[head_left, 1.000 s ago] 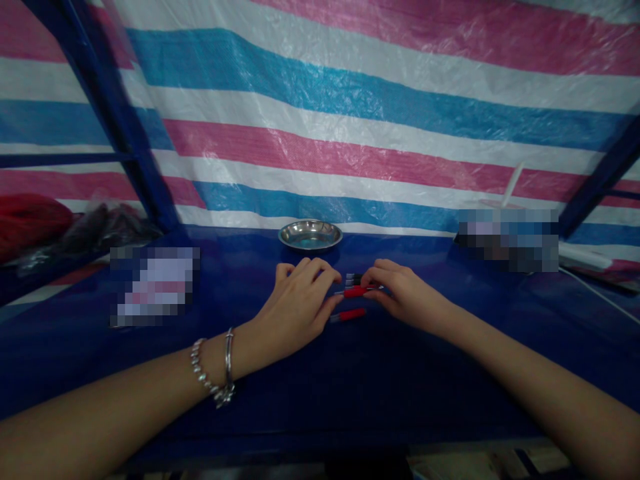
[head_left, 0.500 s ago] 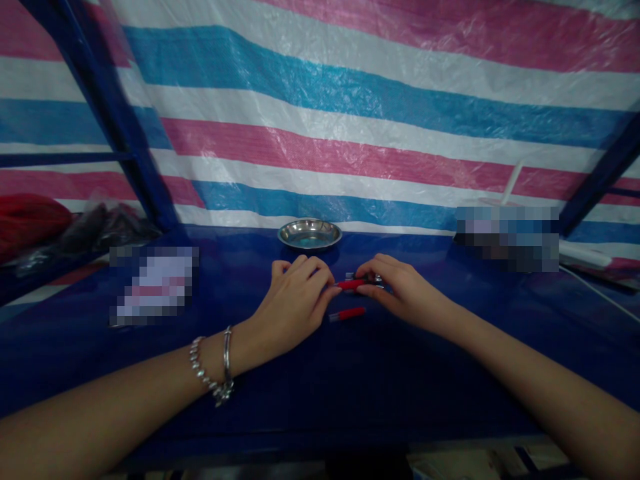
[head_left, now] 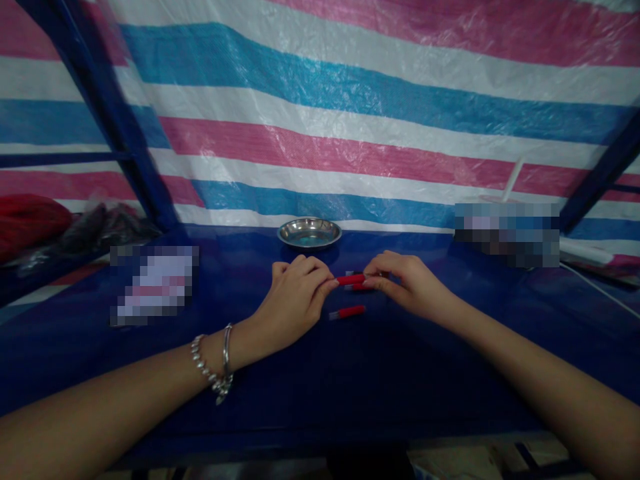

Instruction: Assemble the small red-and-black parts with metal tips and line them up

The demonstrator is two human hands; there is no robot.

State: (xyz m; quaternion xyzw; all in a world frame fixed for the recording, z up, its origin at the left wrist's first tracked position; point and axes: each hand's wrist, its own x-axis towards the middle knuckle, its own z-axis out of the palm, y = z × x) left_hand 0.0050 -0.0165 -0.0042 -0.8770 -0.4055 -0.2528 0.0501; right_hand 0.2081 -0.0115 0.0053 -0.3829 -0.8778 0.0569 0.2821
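Note:
A slim red pen-like stick (head_left: 351, 280) spans the gap between my two hands, slightly above the blue table. My left hand (head_left: 295, 300) pinches its left end between thumb and fingertips, and a silver bangle and a beaded bracelet sit on that wrist. My right hand (head_left: 407, 283) grips the other end with thumb and forefinger. Close below it lies a second red stick (head_left: 361, 287), partly covered by the right thumb. Behind these a dark piece shows only in part. Nearer to me rests another red stick (head_left: 349, 312) with a clear left end.
A shallow round metal dish (head_left: 310, 233) stands at the back of the blue table (head_left: 300, 407). Blurred-out items lie at left and right. A white cable (head_left: 605, 292) runs along the right side. Blue metal posts and a striped plastic sheet (head_left: 350, 133) close off the back.
My right hand has shifted slightly, and the held red stick is now raised a little, with a second red stick showing beneath it. My left hand has hardly moved.

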